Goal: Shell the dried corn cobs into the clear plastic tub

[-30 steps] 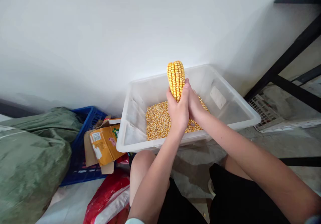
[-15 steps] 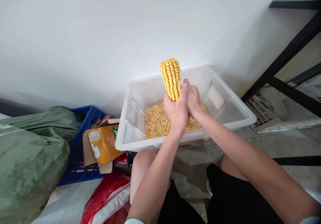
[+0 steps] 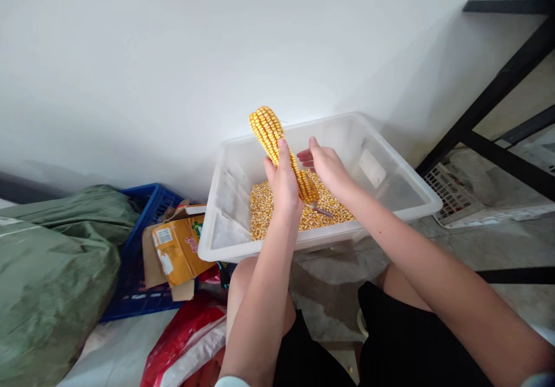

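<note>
Mid-frame, a corn cob [image 3: 267,130] is clasped in the curled grip of the left hand [image 3: 285,182], its long axis slanted upper left to lower right above loose kernels [image 3: 262,209], while the right hand [image 3: 327,164] is held half-open just to its right, nothing seen in it

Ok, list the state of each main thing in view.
Corn ear: tilted, held
Left hand: closed around corn ear
Right hand: open, beside corn ear
Tub: open-topped, holding loose kernels
Cardboard: surface torn
Blue crate: partly covered
Green sheeting: creased
Red packaging: crumpled
</note>
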Tool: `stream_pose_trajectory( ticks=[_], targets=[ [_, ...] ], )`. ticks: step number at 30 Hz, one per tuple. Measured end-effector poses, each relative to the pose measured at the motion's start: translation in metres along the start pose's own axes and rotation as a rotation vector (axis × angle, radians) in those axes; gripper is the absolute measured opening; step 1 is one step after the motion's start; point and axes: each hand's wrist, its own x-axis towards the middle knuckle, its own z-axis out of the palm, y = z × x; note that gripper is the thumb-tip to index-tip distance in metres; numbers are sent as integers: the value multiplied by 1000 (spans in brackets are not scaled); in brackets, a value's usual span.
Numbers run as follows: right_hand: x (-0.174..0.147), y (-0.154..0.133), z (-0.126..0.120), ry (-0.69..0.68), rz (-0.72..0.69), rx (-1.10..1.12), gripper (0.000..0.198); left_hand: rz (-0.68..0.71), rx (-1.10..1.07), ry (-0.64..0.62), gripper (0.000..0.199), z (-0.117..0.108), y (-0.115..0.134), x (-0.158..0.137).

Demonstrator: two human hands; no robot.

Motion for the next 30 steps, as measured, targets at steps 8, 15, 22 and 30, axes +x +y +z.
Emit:
stream_pose_trajectory(
  ticks=[8, 15, 22, 30],
  targets=[
    [-17, -17, 6, -12, -112, -337, 65, 60, -23, -4, 48, 15, -10, -8],
    [-20, -16, 6, 39, -206, -433, 62, 115, -32, 49, 46, 15, -14, -6],
    [-13, -13, 4, 102, -177, -331, 66, 83, 33, 48, 48, 12, -11, -9],
    [12, 5, -11, -22, 47, 37, 62, 5, 34, 92, 49, -5, 6, 7]
  ],
)
